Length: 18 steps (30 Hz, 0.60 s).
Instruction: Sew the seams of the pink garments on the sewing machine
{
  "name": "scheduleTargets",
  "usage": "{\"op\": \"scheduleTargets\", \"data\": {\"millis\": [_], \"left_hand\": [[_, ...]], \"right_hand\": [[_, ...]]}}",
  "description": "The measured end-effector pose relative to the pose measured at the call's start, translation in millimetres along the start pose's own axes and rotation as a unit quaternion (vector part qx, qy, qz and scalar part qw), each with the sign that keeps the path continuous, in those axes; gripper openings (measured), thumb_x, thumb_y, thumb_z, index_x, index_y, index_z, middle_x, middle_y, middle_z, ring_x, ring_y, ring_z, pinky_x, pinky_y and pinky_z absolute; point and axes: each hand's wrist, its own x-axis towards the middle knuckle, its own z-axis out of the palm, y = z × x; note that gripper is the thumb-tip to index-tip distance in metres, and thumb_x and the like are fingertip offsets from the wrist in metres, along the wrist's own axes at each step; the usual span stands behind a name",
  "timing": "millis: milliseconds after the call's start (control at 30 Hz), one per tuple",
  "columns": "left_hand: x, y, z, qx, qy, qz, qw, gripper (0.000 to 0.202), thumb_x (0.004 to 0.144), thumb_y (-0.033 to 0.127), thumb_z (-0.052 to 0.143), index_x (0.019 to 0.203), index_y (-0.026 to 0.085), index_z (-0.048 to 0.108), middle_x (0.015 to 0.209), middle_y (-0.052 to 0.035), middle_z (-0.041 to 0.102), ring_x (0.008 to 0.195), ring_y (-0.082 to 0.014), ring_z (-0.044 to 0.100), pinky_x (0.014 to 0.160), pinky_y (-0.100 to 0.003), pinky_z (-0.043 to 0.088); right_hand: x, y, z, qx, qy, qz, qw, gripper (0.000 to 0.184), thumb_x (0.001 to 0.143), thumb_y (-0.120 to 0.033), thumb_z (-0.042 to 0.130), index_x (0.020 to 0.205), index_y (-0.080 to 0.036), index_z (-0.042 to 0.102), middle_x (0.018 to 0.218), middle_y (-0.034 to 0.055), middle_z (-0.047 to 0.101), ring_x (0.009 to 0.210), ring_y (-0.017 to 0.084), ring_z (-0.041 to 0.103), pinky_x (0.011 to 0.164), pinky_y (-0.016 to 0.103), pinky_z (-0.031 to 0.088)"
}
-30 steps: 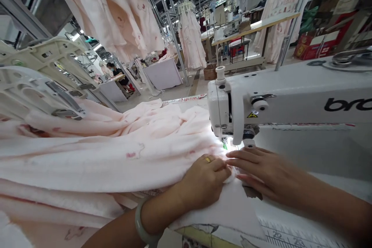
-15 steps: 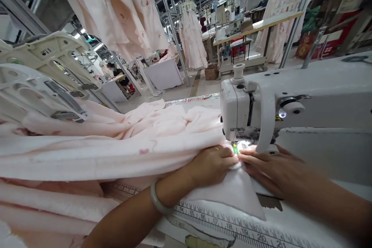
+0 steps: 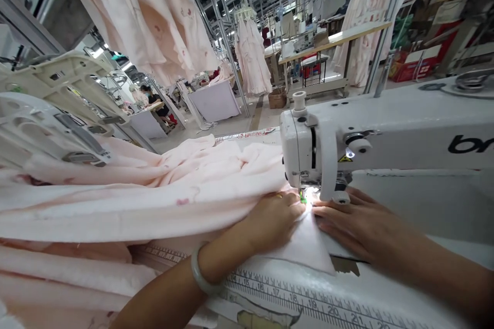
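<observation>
A white Brother sewing machine head (image 3: 309, 149) stands over the table, and its needle and green-marked presser foot (image 3: 303, 197) sit in a bright lit spot. Pale pink printed fabric (image 3: 135, 200) lies in heavy folds to the left and feeds under the foot. My left hand (image 3: 272, 218), with a ring and a pale bangle (image 3: 198, 270), curls over the fabric's edge just left of the foot. My right hand (image 3: 353, 221) lies flat on a white fabric fold (image 3: 304, 244), its fingertips close to the foot.
A measuring scale (image 3: 293, 293) is printed along the table's front edge. Cream plastic racks (image 3: 50, 82) stand at left, and pink garments (image 3: 135, 10) hang overhead. Farther back are metal poles, worktables and a seated co-worker (image 3: 154, 105).
Both hands have moved closer to the needle since the oldest frame. The white fold in front of the foot has narrowed, and more of the measuring scale shows. The camera view has shifted slightly.
</observation>
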Motion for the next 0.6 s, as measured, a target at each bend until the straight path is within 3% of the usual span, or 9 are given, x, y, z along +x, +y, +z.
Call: {"op": "scheduleTargets", "data": {"millis": [167,233,333,433,533,600], "left_hand": [[-21,27,-10.0,0.076,-0.011,-0.067,0.995,0.049,0.084,0.002,0.052,0.132,0.009,0.056,0.130,-0.0181,0.067,0.119,-0.0337,0.062,0.104,-0.050,0.053],[-31,32,-13.7,0.116,0.017,-0.088,0.989,0.043,0.083,0.001,0.053,0.124,0.009,0.060,0.119,-0.0167,0.070,0.110,-0.0333,0.064,0.101,-0.050,0.053],[-41,37,-20.0,0.132,0.109,-0.102,0.980,0.031,0.086,-0.002,0.048,0.105,0.015,0.065,0.089,-0.0090,0.069,0.083,-0.0261,0.062,0.086,-0.041,0.054],[-40,43,-23.5,0.084,0.171,-0.064,0.980,0.027,0.095,0.003,0.045,0.106,0.016,0.067,0.078,-0.0049,0.065,0.073,-0.0224,0.056,0.076,-0.036,0.050],[-34,49,-19.7,0.045,0.142,-0.015,0.989,0.019,0.098,0.012,0.050,0.098,0.017,0.068,0.080,-0.0049,0.065,0.076,-0.0225,0.057,0.076,-0.037,0.049],[-29,51,-13.5,0.023,0.114,-0.003,0.993,0.015,0.097,0.015,0.053,0.094,0.017,0.067,0.091,-0.0074,0.069,0.086,-0.0234,0.062,0.082,-0.037,0.050]], "right_hand": [[7,-16,-10,0.007,-0.044,-0.106,0.993,0.024,0.112,-0.023,0.044,0.113,-0.020,0.069,0.111,0.0059,0.076,0.102,0.025,0.066,0.096,0.045,0.045],[8,-23,-12,0.031,-0.074,-0.124,0.989,0.026,0.111,-0.018,0.044,0.109,-0.019,0.070,0.107,0.0071,0.076,0.097,0.025,0.064,0.090,0.043,0.046],[7,-33,-14,0.055,-0.110,-0.127,0.984,0.030,0.110,-0.015,0.042,0.101,-0.020,0.070,0.097,0.0068,0.075,0.084,0.022,0.061,0.079,0.040,0.044],[4,-38,-15,0.058,-0.124,-0.127,0.982,0.031,0.111,-0.016,0.040,0.096,-0.021,0.067,0.090,0.0050,0.072,0.075,0.020,0.059,0.069,0.037,0.039],[1,-39,-14,0.061,-0.143,-0.131,0.979,0.027,0.110,-0.017,0.040,0.100,-0.021,0.065,0.091,0.0039,0.071,0.073,0.019,0.060,0.066,0.036,0.037],[0,-39,-14,0.068,-0.163,-0.131,0.976,0.025,0.109,-0.017,0.040,0.101,-0.021,0.063,0.092,0.0032,0.071,0.073,0.019,0.062,0.067,0.036,0.037]]}}
